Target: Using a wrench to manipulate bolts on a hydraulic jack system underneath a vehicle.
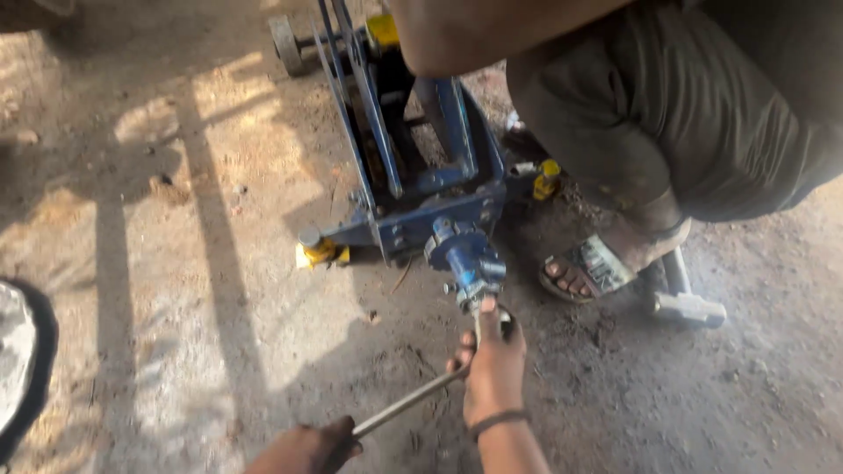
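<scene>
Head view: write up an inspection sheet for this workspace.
Surface: bare dirt ground, sunlit in patches.
Job's things: blue floor jack with yellow wheels; thin metal rod leading to its handle socket.
Clutter: hammer lying by a sandalled foot.
Grippers: left hand shut on the rod's near end; right hand gripping it at the socket.
Cables: nothing seen.
Surroundings: another person crouching beside the jack; dark round object at left edge.
</scene>
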